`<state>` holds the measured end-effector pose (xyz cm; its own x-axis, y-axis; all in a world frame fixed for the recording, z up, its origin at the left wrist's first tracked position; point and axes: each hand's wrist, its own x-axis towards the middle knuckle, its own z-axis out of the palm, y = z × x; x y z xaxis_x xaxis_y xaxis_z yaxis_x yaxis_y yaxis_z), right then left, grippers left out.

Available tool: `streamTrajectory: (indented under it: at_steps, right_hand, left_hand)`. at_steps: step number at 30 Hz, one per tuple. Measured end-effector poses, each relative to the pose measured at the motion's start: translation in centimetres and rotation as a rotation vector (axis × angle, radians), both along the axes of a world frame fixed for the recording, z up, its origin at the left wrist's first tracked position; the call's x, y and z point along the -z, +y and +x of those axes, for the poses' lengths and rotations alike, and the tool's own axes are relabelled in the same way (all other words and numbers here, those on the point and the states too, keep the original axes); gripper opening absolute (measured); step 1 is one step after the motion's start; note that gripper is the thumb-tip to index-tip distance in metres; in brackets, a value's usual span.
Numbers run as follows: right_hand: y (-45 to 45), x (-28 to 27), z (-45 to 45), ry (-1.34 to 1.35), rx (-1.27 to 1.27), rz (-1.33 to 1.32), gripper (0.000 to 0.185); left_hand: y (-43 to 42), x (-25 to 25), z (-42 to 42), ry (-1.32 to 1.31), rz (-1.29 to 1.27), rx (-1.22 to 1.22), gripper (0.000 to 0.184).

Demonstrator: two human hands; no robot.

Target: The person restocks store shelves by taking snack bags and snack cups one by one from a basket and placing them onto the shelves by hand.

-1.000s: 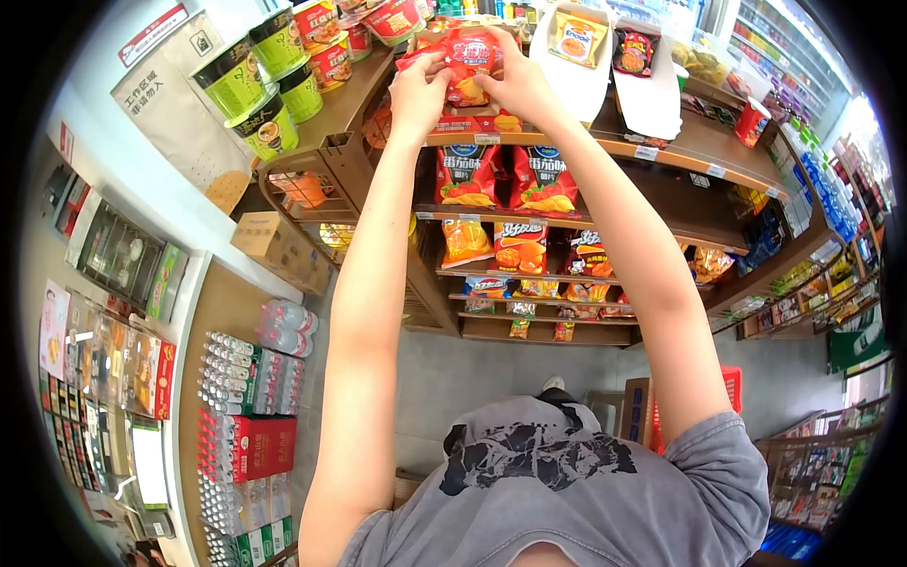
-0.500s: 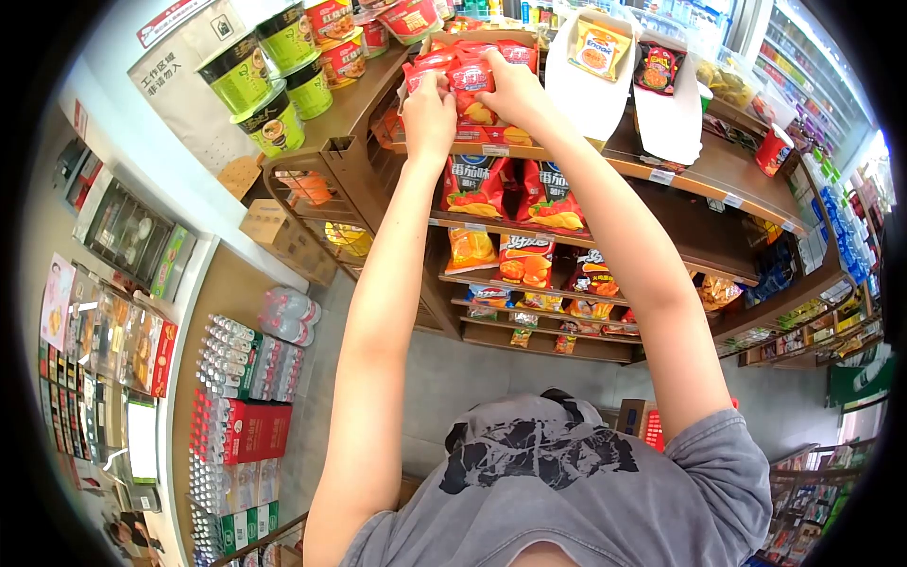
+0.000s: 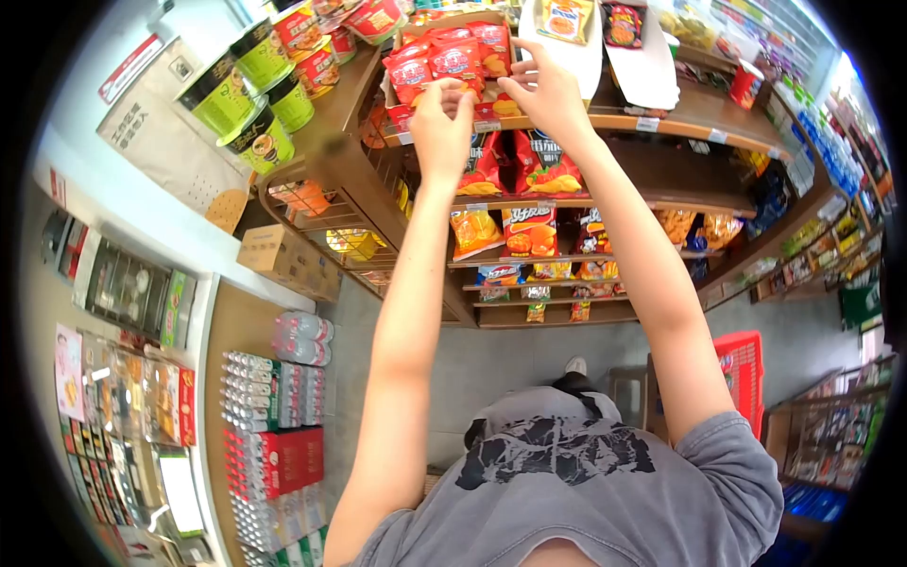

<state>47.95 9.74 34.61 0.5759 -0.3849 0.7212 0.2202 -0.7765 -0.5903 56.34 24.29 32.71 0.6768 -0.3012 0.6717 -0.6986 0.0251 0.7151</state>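
Several red snack packets (image 3: 455, 59) lie in an open cardboard display box (image 3: 499, 106) on the top shelf. My left hand (image 3: 442, 128) is at the front left of this box, its fingers loosely bent with nothing visible in them. At the box's right side, my right hand (image 3: 550, 94) has its fingers spread and holds nothing. Whether either hand touches the box's edge, I cannot tell. Just right of the box stands a white tray (image 3: 567, 61) with a yellow packet (image 3: 565, 19) at its far end.
Green noodle cups (image 3: 260, 140) are stacked at the left end of the top shelf. A second white tray (image 3: 652, 80) and a red can (image 3: 746, 83) stand to the right. Chip bags (image 3: 548, 163) fill lower shelves. A red basket (image 3: 742, 373) is beside me.
Both hands have come off the red packets and drawn back toward the box's front and right edge. My right fingers have spread. The view has shifted, and more of the red basket shows.
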Motion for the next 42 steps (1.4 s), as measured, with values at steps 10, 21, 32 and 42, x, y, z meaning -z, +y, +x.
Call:
streamTrajectory:
  at_steps: [10, 21, 32, 42]
  right_hand:
    - [0.7, 10.8, -15.3, -0.069, 0.028, 0.576, 0.033]
    - [-2.5, 20.1, -35.9, -0.048, 0.209, 0.881, 0.025]
    - [-4.8, 25.0, -58.3, -0.252, 0.557, 1.031, 0.022]
    - [-3.2, 31.6, -73.9, -0.423, 0.874, 1.180, 0.024]
  left_hand:
    - [-4.8, 9.2, -11.8, 0.284, 0.034, 0.413, 0.018]
    - [-11.4, 17.2, -27.1, 0.423, 0.203, 0.685, 0.015]
    - [-17.8, 24.8, -46.3, 0.569, 0.361, 1.041, 0.016]
    - [-18.3, 30.0, -56.3, 0.602, 0.608, 1.127, 0.019]
